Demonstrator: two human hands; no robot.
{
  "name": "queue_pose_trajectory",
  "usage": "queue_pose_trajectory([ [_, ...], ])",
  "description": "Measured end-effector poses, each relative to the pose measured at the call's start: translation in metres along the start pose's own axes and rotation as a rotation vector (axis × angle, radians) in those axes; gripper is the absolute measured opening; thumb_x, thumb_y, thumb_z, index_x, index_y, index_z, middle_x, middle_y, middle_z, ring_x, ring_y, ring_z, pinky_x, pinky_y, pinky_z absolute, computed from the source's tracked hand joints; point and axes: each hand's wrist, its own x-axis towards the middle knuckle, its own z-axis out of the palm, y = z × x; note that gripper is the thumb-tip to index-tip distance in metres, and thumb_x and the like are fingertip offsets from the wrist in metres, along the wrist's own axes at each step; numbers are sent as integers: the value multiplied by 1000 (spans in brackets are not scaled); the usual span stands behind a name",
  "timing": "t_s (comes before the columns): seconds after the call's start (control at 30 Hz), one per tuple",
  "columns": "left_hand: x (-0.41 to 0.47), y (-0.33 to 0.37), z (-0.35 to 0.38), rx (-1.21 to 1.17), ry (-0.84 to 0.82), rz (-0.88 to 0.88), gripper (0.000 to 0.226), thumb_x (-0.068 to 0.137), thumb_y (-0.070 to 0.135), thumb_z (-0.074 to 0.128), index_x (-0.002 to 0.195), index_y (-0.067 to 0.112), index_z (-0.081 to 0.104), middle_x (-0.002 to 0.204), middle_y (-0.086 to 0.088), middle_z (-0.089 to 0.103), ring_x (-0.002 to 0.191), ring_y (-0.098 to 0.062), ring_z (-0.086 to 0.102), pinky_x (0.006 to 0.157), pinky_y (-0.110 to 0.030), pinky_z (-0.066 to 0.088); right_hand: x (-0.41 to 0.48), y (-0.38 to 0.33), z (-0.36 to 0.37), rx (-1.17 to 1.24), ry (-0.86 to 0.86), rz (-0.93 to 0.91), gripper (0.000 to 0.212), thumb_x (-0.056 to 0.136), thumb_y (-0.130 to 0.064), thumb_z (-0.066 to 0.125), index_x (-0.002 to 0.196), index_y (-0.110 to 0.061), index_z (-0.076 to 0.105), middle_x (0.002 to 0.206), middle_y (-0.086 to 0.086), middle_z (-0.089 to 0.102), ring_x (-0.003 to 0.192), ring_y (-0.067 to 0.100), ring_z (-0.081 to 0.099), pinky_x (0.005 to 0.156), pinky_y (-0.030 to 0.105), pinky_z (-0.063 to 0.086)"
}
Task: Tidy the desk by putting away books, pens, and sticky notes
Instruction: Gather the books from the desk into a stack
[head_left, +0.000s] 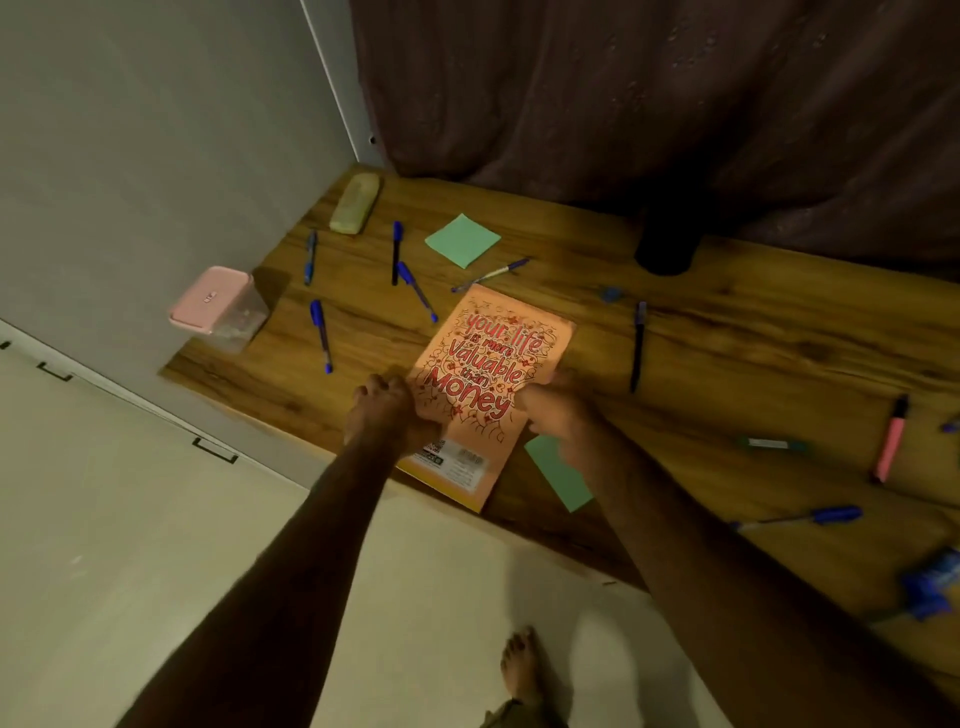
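One desk (727, 332) carries one orange book (498, 358) at its front edge, titled "your life is more Valuable than Money". The left hand (395, 410) and right hand (558, 413) grip its sides, fingers curled. Nearby lie a far sticky pad (462, 240), a near sticky pad (558, 475) and, to the left, four blue pens (321, 335).

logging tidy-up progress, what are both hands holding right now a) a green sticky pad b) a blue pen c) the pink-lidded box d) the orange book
d: the left hand and the right hand each grip a side edge of the orange book.
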Motion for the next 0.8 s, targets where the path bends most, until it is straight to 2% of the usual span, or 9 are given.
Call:
queue_pose_trajectory([
  [0.07, 4, 0, -3, -3, -9, 19, 91, 74, 48, 77, 142, 7, 32, 136, -15, 44, 130, -34, 36, 110, -44, 31, -1, -3, -1, 74, -49, 93, 4, 89, -9, 58, 88, -13, 60, 95, 4, 64, 90, 19, 61, 88, 37, 55],
  [0.17, 10, -7, 0, -105, -38, -35, 91, 73, 45, 78, 143, 8, 33, 137, -15, 45, 133, -35, 34, 112, -46, 30, 1, -1, -3, 122, -39, 122, 13, 91, -9, 56, 79, -14, 58, 76, 2, 58, 68, 13, 51, 65, 27, 45],
  [0.27, 8, -9, 4, -221, -28, -89, 86, 73, 43, 77, 141, 11, 36, 135, -16, 46, 131, -38, 35, 108, -50, 35, 1, 0, -1, 127, -42, 136, 9, 88, -10, 58, 81, -14, 59, 68, 0, 55, 58, 10, 44, 53, 23, 37],
  [0.43, 1, -5, 5, -252, -15, -123, 78, 78, 35, 75, 142, 11, 37, 136, -19, 41, 132, -41, 33, 109, -51, 35, 3, -1, -6, 172, -99, 186, 2, 86, -16, 62, 86, -16, 60, 97, 3, 60, 74, 12, 43, 62, 26, 37],
  [0.57, 0, -3, 2, -338, -58, -164, 72, 78, 36, 75, 140, 17, 43, 136, -16, 39, 130, -41, 34, 107, -54, 38, 1, 0, -8, 326, -184, 220, 13, 86, -21, 67, 96, -13, 63, 97, 3, 67, 88, 17, 58, 65, 25, 46],
  [0.63, 1, -1, 2, -409, -93, -166, 68, 67, 50, 73, 127, 24, 53, 128, -12, 49, 121, -37, 47, 99, -55, 47, -4, 0, -4, 327, -263, 217, 20, 87, -23, 67, 104, -14, 64, 100, 5, 73, 92, 21, 66, 64, 29, 50],
  [0.7, 4, 0, 5, -522, -92, -155, 68, 53, 67, 65, 110, 29, 60, 113, -6, 62, 103, -32, 61, 84, -51, 56, -6, 4, 0, 280, -262, 139, 23, 91, -20, 66, 113, -19, 61, 106, 5, 73, 96, 24, 67, 65, 35, 51],
  [0.73, 6, -1, 8, -586, -83, -155, 68, 53, 71, 64, 106, 29, 61, 106, -5, 66, 95, -30, 65, 78, -49, 58, -7, 7, -1, 280, -247, 88, 24, 92, -18, 64, 116, -21, 60, 109, 4, 73, 96, 25, 67, 64, 35, 50],
  [0.8, -3, 12, -1, -740, -42, -160, 60, 64, 70, 69, 104, 25, 64, 97, -3, 72, 85, -26, 71, 72, -46, 61, -7, 13, -13, 322, -246, 11, 27, 93, -15, 65, 118, -22, 62, 111, 3, 73, 101, 27, 67, 69, 38, 52],
])
